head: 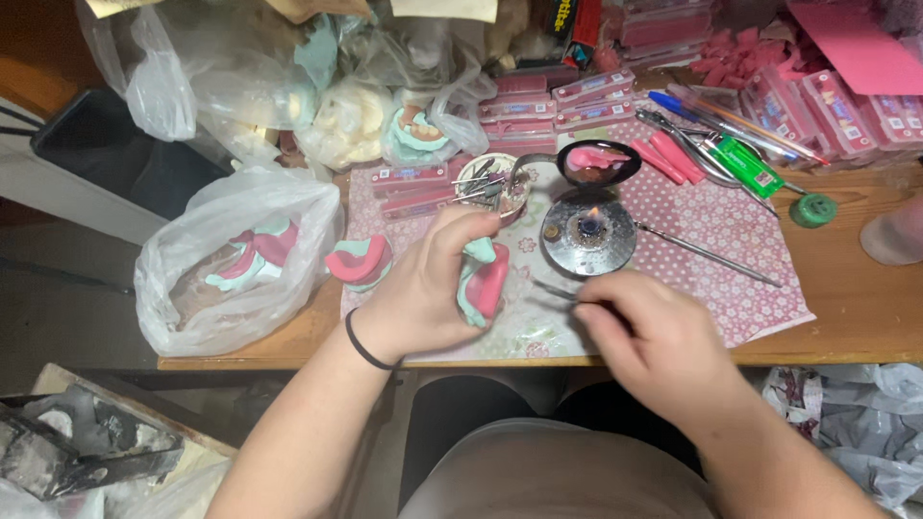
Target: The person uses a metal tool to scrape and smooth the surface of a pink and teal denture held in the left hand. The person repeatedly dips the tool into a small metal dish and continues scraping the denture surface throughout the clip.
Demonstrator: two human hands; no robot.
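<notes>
Left hand [423, 288] half hides a pink-and-green dental cast [484, 279].

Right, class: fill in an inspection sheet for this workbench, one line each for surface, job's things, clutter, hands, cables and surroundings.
Surface: wooden table under a pink dotted mat.
Job's things: green-and-pink dental model in the left hand; thin metal tool in the right hand; lit burner; spoon holding pink wax.
Clutter: second model, plastic bag of models, pink wax boxes, pens.
Hands: both gripping.
Cables: nothing seen.
Surroundings: more bags behind.
</notes>
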